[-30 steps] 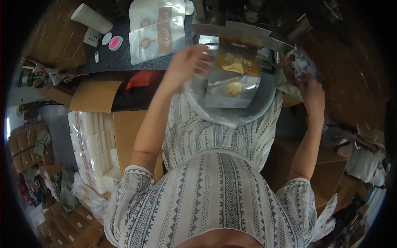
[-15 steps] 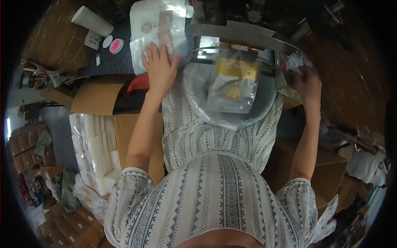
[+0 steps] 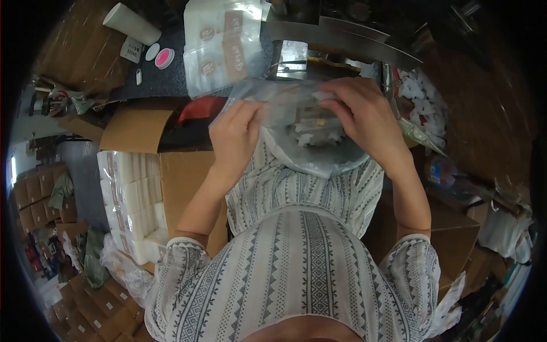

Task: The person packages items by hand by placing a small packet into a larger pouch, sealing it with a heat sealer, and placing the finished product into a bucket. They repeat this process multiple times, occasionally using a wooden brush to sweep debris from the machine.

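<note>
My left hand (image 3: 235,135) pinches the left side of a translucent plastic pouch (image 3: 279,102), which is blurred by motion. My right hand (image 3: 364,117) is at the pouch's right end, thumb and fingers closed around a small white piece (image 3: 320,96). Under the pouch, a round basin (image 3: 356,164) lined with clear plastic sits on my lap. Several small white pieces (image 3: 310,138) show inside it. A stack of flat printed pouches (image 3: 213,54) lies on the dark mat beyond my left hand.
At right, an open bag holds many small white pieces (image 3: 419,97). A metal machine edge (image 3: 353,40) runs across the back. A white cup (image 3: 132,24) and a pink-filled round tub (image 3: 164,58) stand at left. Packed pouches (image 3: 128,194) fill a cardboard box (image 3: 188,182).
My left hand has come from the pouch stack to above the basin with a pouch. My right hand has moved in from the right-hand bag. The yellow-labelled pouch no longer shows on the basin.
</note>
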The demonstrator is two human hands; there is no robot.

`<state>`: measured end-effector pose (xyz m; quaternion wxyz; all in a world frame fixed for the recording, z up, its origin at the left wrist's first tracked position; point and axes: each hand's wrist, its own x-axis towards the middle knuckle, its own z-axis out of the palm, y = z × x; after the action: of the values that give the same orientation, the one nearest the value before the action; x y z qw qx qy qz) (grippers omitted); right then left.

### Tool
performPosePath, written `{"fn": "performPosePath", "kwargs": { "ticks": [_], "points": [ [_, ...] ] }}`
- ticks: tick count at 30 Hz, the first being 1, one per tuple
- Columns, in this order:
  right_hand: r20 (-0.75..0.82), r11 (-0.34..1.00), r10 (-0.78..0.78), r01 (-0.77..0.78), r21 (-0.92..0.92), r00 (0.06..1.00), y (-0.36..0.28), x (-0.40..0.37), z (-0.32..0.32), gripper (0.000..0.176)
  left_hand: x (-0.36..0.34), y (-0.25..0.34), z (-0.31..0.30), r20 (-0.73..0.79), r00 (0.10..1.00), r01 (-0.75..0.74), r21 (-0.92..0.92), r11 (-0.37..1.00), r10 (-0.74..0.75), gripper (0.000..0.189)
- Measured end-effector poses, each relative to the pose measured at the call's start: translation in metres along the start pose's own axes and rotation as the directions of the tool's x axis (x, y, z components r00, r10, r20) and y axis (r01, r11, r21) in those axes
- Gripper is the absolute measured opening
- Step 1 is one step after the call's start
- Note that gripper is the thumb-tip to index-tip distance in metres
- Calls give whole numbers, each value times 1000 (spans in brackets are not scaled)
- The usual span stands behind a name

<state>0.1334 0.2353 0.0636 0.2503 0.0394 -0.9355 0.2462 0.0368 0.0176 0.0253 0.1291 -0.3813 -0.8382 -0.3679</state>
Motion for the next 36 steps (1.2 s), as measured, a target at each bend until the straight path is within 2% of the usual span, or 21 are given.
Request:
{"fn": "performPosePath", "kwargs": {
  "ticks": [1, 3, 5, 6, 7, 9, 10, 12, 16, 18, 20, 21, 22, 23, 25, 28, 30, 32, 33, 35, 36],
  "points": [
    [40, 998, -20, 17, 68, 999, 0, 0, 0, 21, 0, 2, 3, 0, 1000, -3, -2, 1000, 3, 11],
    [81, 990, -39, 28, 135, 996, 2, -2, 0, 21, -2, 5, 12, 210, 976, -33, -136, 990, 62, 8],
    [192, 915, 240, -287, 283, 952, 7, -7, -3, 21, -1, 6, 29, 330, 944, 50, -217, 975, 25, 10],
    [194, 915, 239, -287, 282, 952, 13, -10, -3, 21, 2, 5, 39, 448, 894, 141, -282, 949, 0, 12],
    [108, 890, 330, -348, 294, 938, 22, -13, -1, 22, 7, 5, 49, 444, 896, 140, -282, 949, 0, 12],
    [23, 862, 414, -400, 311, 910, 33, -19, -9, 23, 20, 4, 69, 688, 664, 674, -380, 634, -294, 23],
    [34, 868, 457, -455, 200, 889, 37, -23, -18, 24, 29, 2, 76, 687, 665, 673, -382, 633, -293, 23],
    [41, 858, 505, -506, 84, 862, 44, -30, -30, 25, 43, 1, 87, 728, 610, 791, -531, 305, -313, 29],
    [-67, 814, 499, -494, -307, 864, 104, -53, -31, 27, 50, 4, 89, 761, 538, 842, -504, 191, -363, 33],
    [-84, 799, 434, -427, -423, 897, 116, -59, -24, 27, 44, -8, 84, 606, 718, 680, -508, 529, -342, 34],
    [41, 782, 529, -468, -411, 848, 112, -52, -25, 26, 53, -38, 60, 208, 913, 408, -508, 758, -352, 41],
    [47, 783, 531, -469, -408, 846, 111, -51, -25, 26, 53, -65, 52, -106, 991, 80, -25, 996, -82, 48],
    [63, 764, 564, -491, -418, 824, 109, -50, -27, 25, 36, -78, 53, -97, 991, 86, -24, 996, -88, 48],
    [72, 746, 590, -509, -430, 804, 109, -48, -29, 23, 19, -88, 56, -11, 1000, 13, 323, 946, -10, 50],
    [34, 718, 597, -515, -468, 802, 104, -47, -30, 23, 11, -88, 46, 88, 995, -90, 625, 775, 44, 54],
    [-37, 700, 617, -569, -431, 786, 96, -56, -31, 24, 0, -81, 24, 95, 995, -78, 478, 875, 36, 39],
    [-76, 724, 606, -589, -359, 792, 88, -55, -39, 24, 0, -76, 7, 61, 977, 174, 327, 929, -204, 21],
    [28, 630, 775, -776, 30, 631, 63, -46, -52, 26, 1, -48, 0, -55, 993, 121, 326, 938, -109, 8],
    [30, 632, 774, -775, 29, 632, 49, -41, -48, 26, -1, -36, -1, -45, 995, 102, 223, 969, -95, 9],
    [12, 802, 562, -549, 237, 827, 14, -30, -31, 23, -3, -14, 2, -26, 996, 87, 119, 989, -85, 11],
    [10, 800, 564, -550, 239, 825, 4, -23, -22, 23, -1, -5, 5, -16, 997, 75, 103, 992, -74, 11]
  ]
}}
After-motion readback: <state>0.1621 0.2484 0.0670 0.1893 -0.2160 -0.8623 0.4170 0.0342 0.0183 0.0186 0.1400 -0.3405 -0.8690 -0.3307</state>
